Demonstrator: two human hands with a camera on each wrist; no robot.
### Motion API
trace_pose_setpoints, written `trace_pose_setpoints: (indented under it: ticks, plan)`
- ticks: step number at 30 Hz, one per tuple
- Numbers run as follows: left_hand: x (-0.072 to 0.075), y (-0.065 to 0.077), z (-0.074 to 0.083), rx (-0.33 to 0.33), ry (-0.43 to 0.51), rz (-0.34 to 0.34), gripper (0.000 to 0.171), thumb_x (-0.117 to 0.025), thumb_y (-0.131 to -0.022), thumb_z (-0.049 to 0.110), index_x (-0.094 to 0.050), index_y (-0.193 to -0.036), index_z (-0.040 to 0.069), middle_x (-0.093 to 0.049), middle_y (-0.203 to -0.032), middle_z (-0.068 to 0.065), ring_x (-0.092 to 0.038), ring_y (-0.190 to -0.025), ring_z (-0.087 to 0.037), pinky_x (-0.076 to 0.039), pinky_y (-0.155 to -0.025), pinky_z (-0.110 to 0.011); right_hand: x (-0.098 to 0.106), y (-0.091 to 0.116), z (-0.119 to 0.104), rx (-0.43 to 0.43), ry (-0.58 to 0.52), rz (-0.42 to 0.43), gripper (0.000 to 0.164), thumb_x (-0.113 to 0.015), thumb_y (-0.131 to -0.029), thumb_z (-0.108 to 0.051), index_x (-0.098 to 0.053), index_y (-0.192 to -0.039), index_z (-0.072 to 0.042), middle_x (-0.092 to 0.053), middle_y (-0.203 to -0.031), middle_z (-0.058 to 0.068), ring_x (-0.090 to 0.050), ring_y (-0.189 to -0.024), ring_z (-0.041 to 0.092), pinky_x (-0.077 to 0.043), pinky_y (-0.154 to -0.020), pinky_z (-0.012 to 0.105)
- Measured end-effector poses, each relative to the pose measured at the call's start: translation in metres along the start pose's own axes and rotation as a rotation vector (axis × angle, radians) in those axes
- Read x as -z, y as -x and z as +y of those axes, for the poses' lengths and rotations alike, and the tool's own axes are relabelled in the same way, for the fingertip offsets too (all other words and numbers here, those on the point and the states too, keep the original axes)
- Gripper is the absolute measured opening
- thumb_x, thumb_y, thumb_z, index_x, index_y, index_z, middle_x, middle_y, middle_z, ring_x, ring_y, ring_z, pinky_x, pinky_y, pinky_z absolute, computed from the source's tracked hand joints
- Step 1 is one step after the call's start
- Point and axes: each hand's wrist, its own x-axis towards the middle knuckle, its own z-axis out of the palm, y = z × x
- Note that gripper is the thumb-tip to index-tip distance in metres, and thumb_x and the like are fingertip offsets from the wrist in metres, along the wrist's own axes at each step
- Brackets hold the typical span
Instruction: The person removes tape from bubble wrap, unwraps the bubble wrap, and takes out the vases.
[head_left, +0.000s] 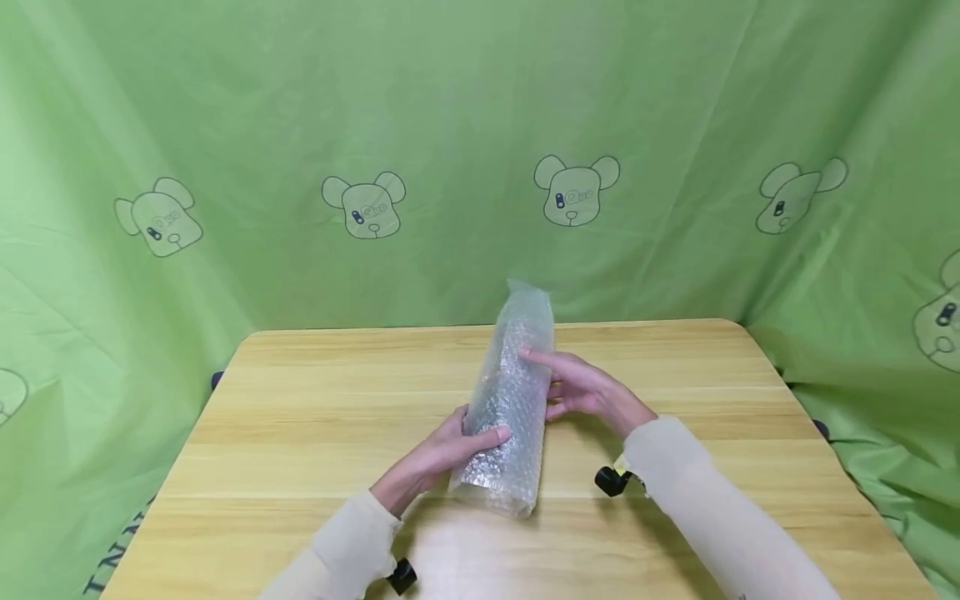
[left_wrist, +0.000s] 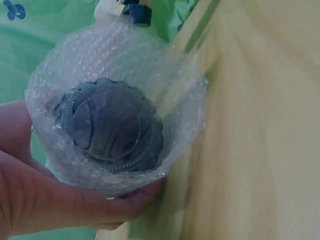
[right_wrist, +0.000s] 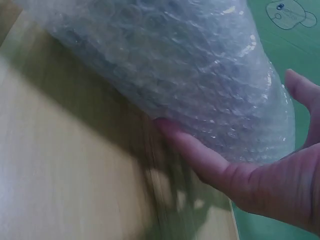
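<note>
A long roll of clear bubble wrap (head_left: 510, 392) slants above the table in the head view. Through its open end, in the left wrist view, shows a dark grey object (left_wrist: 107, 122) with a round, smooth end and a scalloped rim; its kind I cannot tell. My left hand (head_left: 450, 446) grips the lower part of the roll, its thumb across the front. Higher up, my right hand (head_left: 585, 387) touches the roll's right side with fingers spread. In the right wrist view, one straight finger (right_wrist: 200, 155) lies against the wrap. The object's far part is hidden.
A wooden table (head_left: 300, 392) with rounded back corners lies under the hands. Green cloth (head_left: 450, 100) printed with bear heads hangs behind it and at both sides. A small black camera (head_left: 612, 481) sits at the right wrist, another (head_left: 402, 575) at the left.
</note>
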Motion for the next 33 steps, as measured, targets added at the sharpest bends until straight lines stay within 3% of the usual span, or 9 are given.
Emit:
trace_pose_setpoints:
  ticks: [5,15,20,27,33]
  plan:
    - [-0.011,0.004,-0.006,-0.030,0.053,0.039,0.093,-0.078,-0.092,0.031,-0.020,-0.158,0.001,-0.052,-0.136,-0.022,-0.064,-0.112,-0.033,-0.057,-0.096,-0.050,-0.002,-0.006,0.006,0.040,0.039,-0.063,0.071,-0.060,-0.103,-0.036,-0.026,-0.157,-0.003,-0.054,-0.137,0.024,-0.063,-0.115,0.038,-0.057,-0.094,0.056]
    - [-0.022,0.024,-0.011,-0.047,0.025,0.083,0.094,-0.069,-0.097,0.040,-0.011,-0.161,0.003,-0.038,-0.151,-0.025,-0.050,-0.131,-0.040,-0.041,-0.111,-0.062,-0.002,-0.013,0.020,0.059,-0.043,-0.149,0.072,-0.060,-0.103,-0.026,-0.019,-0.160,-0.009,-0.051,-0.140,0.024,-0.062,-0.116,0.038,-0.054,-0.097,0.059]
    - [-0.022,0.028,-0.010,-0.050,0.018,0.112,0.091,-0.067,-0.097,0.039,-0.011,-0.160,0.003,-0.037,-0.150,-0.027,-0.048,-0.130,-0.040,-0.040,-0.111,-0.063,-0.001,-0.017,0.024,0.069,-0.111,-0.226,0.066,-0.054,-0.106,-0.023,-0.019,-0.161,-0.013,-0.055,-0.137,0.020,-0.063,-0.116,0.037,-0.052,-0.099,0.061]
    - [-0.021,0.027,-0.009,-0.052,-0.034,0.152,0.095,-0.070,-0.095,0.038,-0.011,-0.162,0.006,-0.043,-0.143,-0.026,-0.052,-0.125,-0.038,-0.043,-0.109,-0.062,0.006,-0.019,0.030,0.092,-0.145,-0.275,0.062,-0.049,-0.108,-0.022,-0.019,-0.161,-0.009,-0.059,-0.133,0.018,-0.065,-0.115,0.034,-0.052,-0.100,0.060]
    - [-0.015,0.020,-0.010,-0.076,-0.040,0.157,0.102,-0.069,-0.096,0.039,0.000,-0.164,0.007,-0.033,-0.154,-0.028,-0.043,-0.136,-0.045,-0.036,-0.114,-0.064,0.005,-0.018,0.031,0.099,-0.106,-0.244,0.063,-0.051,-0.108,-0.026,-0.021,-0.159,-0.006,-0.058,-0.131,0.019,-0.064,-0.113,0.033,-0.053,-0.100,0.057]
